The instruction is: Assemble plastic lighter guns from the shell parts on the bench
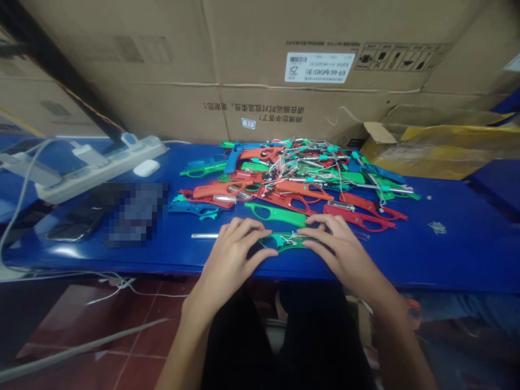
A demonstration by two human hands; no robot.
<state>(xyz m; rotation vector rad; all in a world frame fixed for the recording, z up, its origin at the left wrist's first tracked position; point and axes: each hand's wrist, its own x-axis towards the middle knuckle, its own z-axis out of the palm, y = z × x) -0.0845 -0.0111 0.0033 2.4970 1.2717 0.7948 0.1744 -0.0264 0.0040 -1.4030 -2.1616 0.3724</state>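
Observation:
A green plastic gun-shaped shell [284, 241] lies flat on the blue table [447, 254] near its front edge. My left hand [233, 252] rests on its left end, fingers curled and pressing on it. My right hand [337, 244] presses its right end, fingertips on the part and on small metal pieces inside it. A thin metal rod [204, 235] lies just left of my left hand. Behind my hands sits a heap of red, green and blue shells [296, 179] with metal rods and springs.
A white power strip [101, 162] with plugs, a white earbud case [147, 168] and a dark phone [75, 225] lie at the left. Cardboard boxes [260, 70] wall the back. An open box with yellow plastic [439, 149] stands right. Cables hang below the table edge.

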